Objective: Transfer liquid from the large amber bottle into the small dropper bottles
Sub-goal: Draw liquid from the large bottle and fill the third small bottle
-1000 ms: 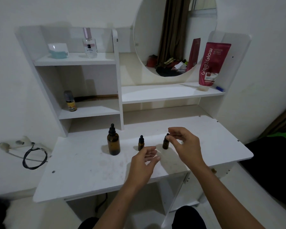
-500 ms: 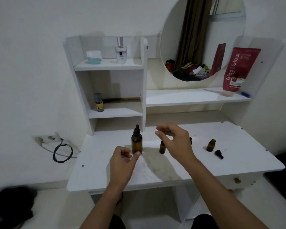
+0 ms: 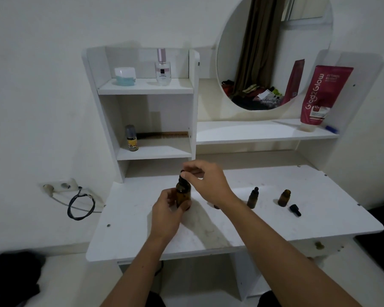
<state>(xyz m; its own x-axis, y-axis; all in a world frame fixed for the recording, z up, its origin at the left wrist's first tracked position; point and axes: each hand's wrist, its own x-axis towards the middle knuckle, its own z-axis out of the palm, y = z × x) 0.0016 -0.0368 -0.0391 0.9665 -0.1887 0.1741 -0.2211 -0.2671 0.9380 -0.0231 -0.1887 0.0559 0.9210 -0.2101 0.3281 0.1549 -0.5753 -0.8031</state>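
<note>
Hands are being used on the amber bottle [image 3: 183, 194]: left hand [image 3: 165, 214] gripping it, right hand [image 3: 205, 183] pinching its dropper cap [image 3: 182, 177]. Nothing appears transferred; one small bottle [image 3: 284, 197] is standing uncapped.

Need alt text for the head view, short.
A person's left hand grips the large amber bottle on a white vanity table while the right hand pinches its dropper cap. To the right stand a capped small bottle and an open one.
</note>
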